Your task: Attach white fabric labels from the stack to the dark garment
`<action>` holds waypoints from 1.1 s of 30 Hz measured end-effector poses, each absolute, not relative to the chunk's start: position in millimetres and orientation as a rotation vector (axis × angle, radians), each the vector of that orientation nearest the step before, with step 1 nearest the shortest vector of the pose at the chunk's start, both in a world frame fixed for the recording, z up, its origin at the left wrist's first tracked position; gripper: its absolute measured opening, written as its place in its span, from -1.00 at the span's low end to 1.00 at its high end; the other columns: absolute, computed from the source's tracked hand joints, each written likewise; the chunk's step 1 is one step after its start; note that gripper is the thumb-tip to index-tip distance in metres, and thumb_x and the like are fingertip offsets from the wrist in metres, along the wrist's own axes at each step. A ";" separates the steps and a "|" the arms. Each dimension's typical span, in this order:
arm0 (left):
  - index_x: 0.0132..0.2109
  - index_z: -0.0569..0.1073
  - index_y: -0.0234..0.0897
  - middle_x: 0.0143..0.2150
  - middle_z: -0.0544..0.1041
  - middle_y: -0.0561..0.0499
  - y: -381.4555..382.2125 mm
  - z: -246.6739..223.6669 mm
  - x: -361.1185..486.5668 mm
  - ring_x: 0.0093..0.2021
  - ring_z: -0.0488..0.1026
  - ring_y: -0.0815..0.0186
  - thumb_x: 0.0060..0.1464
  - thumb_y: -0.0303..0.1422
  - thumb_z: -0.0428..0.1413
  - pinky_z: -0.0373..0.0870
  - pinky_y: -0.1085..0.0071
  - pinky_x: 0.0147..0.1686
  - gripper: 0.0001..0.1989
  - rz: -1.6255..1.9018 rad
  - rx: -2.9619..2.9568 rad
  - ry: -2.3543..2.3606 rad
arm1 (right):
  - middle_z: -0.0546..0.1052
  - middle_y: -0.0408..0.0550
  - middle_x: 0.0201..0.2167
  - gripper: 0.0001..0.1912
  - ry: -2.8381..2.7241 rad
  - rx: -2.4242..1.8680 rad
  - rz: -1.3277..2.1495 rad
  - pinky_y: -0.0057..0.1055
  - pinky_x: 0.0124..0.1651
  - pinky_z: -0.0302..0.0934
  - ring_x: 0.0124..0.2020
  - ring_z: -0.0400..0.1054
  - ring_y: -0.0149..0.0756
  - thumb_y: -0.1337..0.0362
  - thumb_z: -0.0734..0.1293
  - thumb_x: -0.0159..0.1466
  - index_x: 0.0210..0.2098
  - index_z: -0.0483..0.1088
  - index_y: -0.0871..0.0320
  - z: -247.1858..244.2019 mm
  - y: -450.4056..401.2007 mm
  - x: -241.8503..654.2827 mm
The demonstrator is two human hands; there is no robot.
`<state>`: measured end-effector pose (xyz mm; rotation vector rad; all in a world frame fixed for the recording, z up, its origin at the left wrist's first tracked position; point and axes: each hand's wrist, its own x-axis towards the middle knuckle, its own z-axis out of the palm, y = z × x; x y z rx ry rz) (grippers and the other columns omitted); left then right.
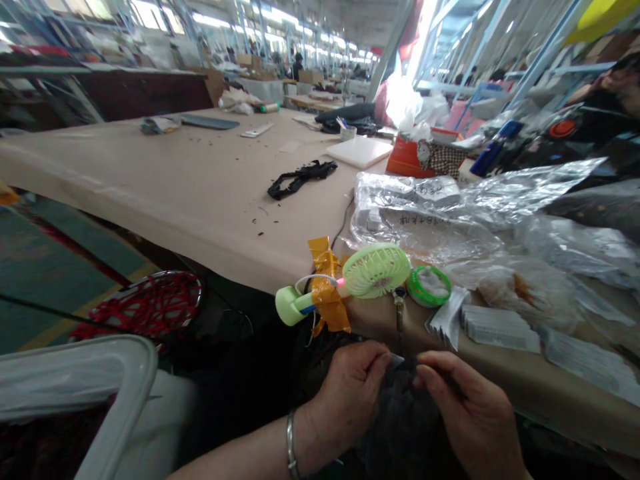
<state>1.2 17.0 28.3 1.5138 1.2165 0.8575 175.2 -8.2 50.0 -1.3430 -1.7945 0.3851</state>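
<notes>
My left hand [350,380], with a bangle at the wrist, is closed in a pinch over the table's front edge. A small white piece [397,359], perhaps a label, sticks out from its thumb and forefinger. Dark sheer cloth [400,427] hangs between my hands. My right hand [473,407] pinches at the upper edge of this cloth, a short way from the left; its fingertips partly hide the hold. Just beyond the hands, a thin metal rod-like tool [399,312] points down at the table edge.
A green fan [376,272] is taped to the table edge. Beside it stand a green tub [429,287] and stacked white slips [500,328]. Clear plastic bags [425,213] cover the right side. Black cloth scraps [303,179] lie on the table [200,193]. A white bin [145,400] stands left.
</notes>
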 end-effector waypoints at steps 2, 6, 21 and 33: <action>-0.28 0.54 -0.28 -0.35 0.56 0.00 17.2 21.7 -1.0 -0.33 0.44 0.33 0.17 -0.34 0.01 0.28 0.50 -0.31 -0.78 0.845 1.497 1.236 | 0.52 -0.23 -0.47 -0.94 -1.888 -1.306 0.151 -0.63 -0.40 0.31 -0.49 0.44 -0.48 0.30 0.27 0.30 -0.28 0.39 0.07 63.5 -0.8 184.9; -0.20 0.56 -0.28 -0.26 0.59 -0.05 16.2 11.7 -2.5 -0.25 0.47 0.26 0.12 -0.37 0.02 0.31 0.44 -0.23 -0.78 0.841 1.460 1.272 | 0.53 -0.01 -0.24 -0.85 -2.024 -1.279 -0.329 -0.33 -0.07 0.33 -0.18 0.42 -0.24 0.28 0.25 0.31 -0.17 0.43 0.15 80.7 35.4 203.5; -0.40 0.51 -0.30 -0.46 0.50 0.01 -2.9 10.7 11.9 -0.39 0.39 0.31 0.02 -0.34 0.01 0.25 0.45 -0.33 -0.79 0.713 1.388 1.225 | 0.49 0.04 -0.09 -0.87 -1.952 -1.370 -0.399 -0.04 0.13 0.19 0.09 0.27 -0.05 0.27 0.30 0.28 -0.18 0.42 0.13 41.2 9.4 242.2; -0.43 0.44 -0.34 -0.51 0.45 0.02 -5.1 32.1 45.2 -0.47 0.35 0.36 -0.01 -0.32 0.11 0.25 0.44 -0.39 -0.84 0.636 0.949 1.023 | 0.59 -0.08 -0.22 -0.89 -1.955 -1.276 -0.392 -0.02 0.18 0.13 -0.02 0.39 -0.18 0.41 0.32 0.24 -0.28 0.47 0.09 32.2 0.6 241.2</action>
